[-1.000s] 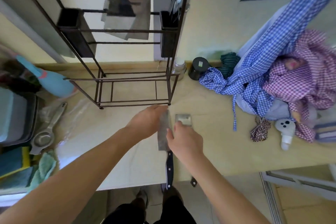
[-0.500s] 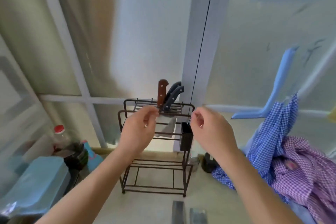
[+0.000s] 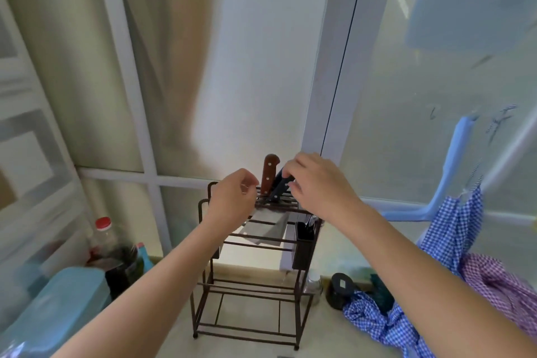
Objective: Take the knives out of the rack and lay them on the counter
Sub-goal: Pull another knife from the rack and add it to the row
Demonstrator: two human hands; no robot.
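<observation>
Since half a second ago our right hand [image 3: 316, 183] has crossed from beside the rack [image 3: 250, 285] onto the dark-handled knife [image 3: 279, 186], fingers now closed round its handle, while our left hand [image 3: 232, 200] hangs loosely curled and empty against the rack's top rail. We judge we are partway through the task, at the start of pulling the next knife: it sits in the top slots, leaning just beside the upright brown-handled knife [image 3: 268, 173], with broad blades [image 3: 268, 228] hanging below the rails. Next comes a lift along the slot's line, without snagging its neighbour. We stand at a pale counter [image 3: 316, 337] before frosted window panes [image 3: 261, 52], with checked cloths [image 3: 453, 244] heaped right and a red-capped bottle [image 3: 103, 234] left.
</observation>
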